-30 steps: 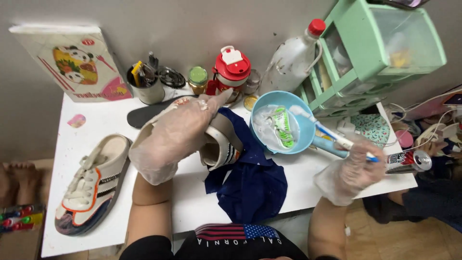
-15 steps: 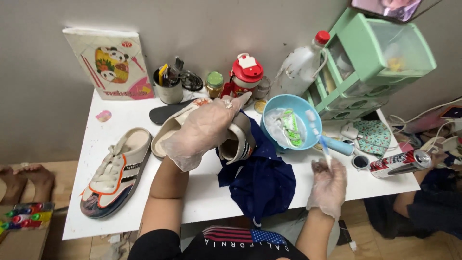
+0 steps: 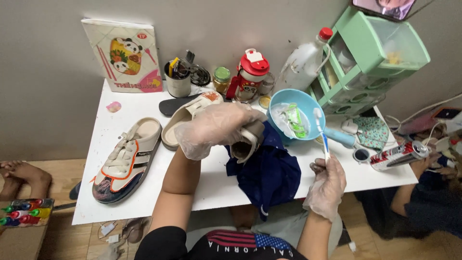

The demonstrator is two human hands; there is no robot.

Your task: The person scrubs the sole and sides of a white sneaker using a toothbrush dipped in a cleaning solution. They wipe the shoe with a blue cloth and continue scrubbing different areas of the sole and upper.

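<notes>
My left hand [image 3: 216,127], in a clear plastic glove, grips a beige sneaker [image 3: 192,115] and holds it tilted above the white table [image 3: 211,188]. My right hand [image 3: 327,185], also gloved, holds a blue-and-white toothbrush [image 3: 321,132] upright, bristles up, beside a light blue bowl [image 3: 288,103] that has a crumpled bag in it. A dark blue cloth [image 3: 267,173] lies under the held shoe and hangs over the table's front edge. The matching sneaker [image 3: 124,161] rests on the table at the left.
Along the wall stand a picture book [image 3: 126,55], a tin cup of tools [image 3: 179,79], a small jar [image 3: 221,79], a red-lidded bottle [image 3: 250,74], a white plastic bottle [image 3: 303,60] and a green drawer unit [image 3: 370,58]. A metal can [image 3: 397,156] lies at the right. Another person's feet [image 3: 21,175] are at the left.
My right hand has drawn the toothbrush back from the bowl and raised it upright. My left hand has lowered the shoe and turned it slightly. The view has shifted to the left.
</notes>
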